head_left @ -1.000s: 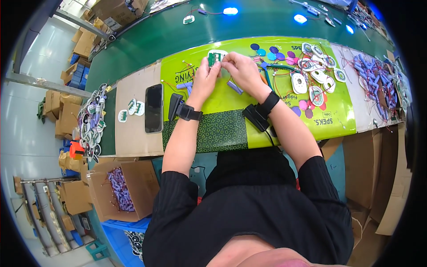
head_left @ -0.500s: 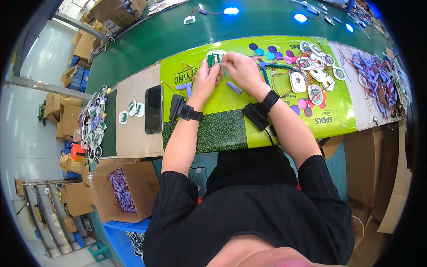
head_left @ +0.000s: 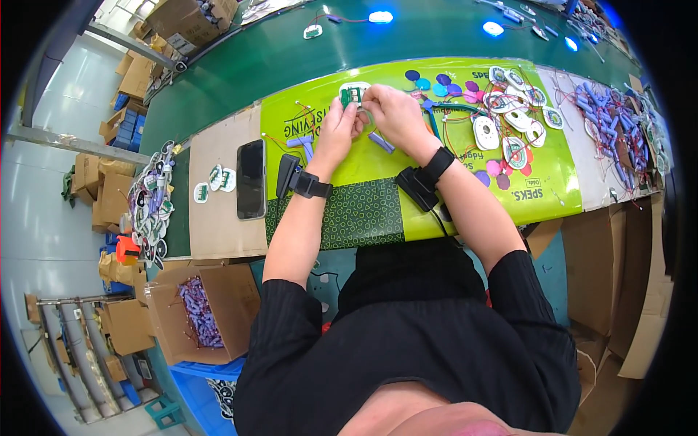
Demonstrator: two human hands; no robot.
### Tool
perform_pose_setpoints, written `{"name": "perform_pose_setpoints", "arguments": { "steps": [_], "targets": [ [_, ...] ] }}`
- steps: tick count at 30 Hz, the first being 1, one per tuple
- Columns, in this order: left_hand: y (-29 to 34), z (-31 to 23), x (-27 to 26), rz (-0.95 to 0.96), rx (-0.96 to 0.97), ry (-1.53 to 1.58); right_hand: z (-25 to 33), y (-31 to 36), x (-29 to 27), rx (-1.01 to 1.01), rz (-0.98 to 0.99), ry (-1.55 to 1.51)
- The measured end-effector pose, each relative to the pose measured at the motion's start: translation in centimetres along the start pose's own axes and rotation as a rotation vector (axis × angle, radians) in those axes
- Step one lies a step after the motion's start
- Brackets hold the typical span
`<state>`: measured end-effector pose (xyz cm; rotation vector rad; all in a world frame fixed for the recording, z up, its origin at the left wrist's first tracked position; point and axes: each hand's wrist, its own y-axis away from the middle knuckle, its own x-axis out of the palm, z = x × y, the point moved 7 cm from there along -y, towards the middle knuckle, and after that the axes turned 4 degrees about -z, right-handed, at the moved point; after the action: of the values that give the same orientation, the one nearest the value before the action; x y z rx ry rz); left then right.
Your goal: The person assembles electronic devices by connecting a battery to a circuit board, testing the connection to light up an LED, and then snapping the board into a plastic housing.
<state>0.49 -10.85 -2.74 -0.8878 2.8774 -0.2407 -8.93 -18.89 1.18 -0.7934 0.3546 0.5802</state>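
Observation:
My left hand [head_left: 340, 129] is closed on the lower edge of a white plastic disc carrying a green circuit board [head_left: 350, 95], held just above the yellow-green mat. At the right edge of that board, my right hand [head_left: 392, 115] has its fingers pinched together; what lies between them is too small to make out. A purple cylindrical battery [head_left: 382, 142] rests on the mat below my hands. More purple batteries [head_left: 299, 144] with thin wires lie to the left of my left hand. Beside my right hand is a pair of pliers [head_left: 435, 120] with blue and green handles.
White discs with wires [head_left: 502, 120] are heaped on the mat's right, beyond them a pile of purple batteries [head_left: 618, 134]. A black phone [head_left: 251, 179] lies left, near finished-looking board discs [head_left: 201, 192]. Lit blue lamps [head_left: 380, 17] sit on the green belt. A carton of batteries [head_left: 200, 312] stands below.
My right hand's fingers have shifted slightly at the board's edge. The disc has tilted a little in my left hand, and both arms stay almost in place.

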Motion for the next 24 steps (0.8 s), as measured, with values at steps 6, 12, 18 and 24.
{"name": "perform_pose_setpoints", "arguments": {
  "steps": [6,12,18,24],
  "targets": [
    [-0.2,0.0,0.2,-0.026,0.005,-0.056,0.4,0.2,0.0,-0.073,-0.117,0.023],
    [-0.4,0.6,-0.2,-0.059,-0.017,-0.109,1.2,0.4,0.1,-0.097,-0.177,0.032],
    [-0.3,0.2,0.1,-0.082,-0.014,0.081,1.3,0.1,-0.2,-0.058,-0.159,0.030],
    [-0.5,-0.1,-1.4,-0.141,0.030,0.047,0.9,0.4,0.7,-0.004,-0.056,-0.102]
  ]
}}
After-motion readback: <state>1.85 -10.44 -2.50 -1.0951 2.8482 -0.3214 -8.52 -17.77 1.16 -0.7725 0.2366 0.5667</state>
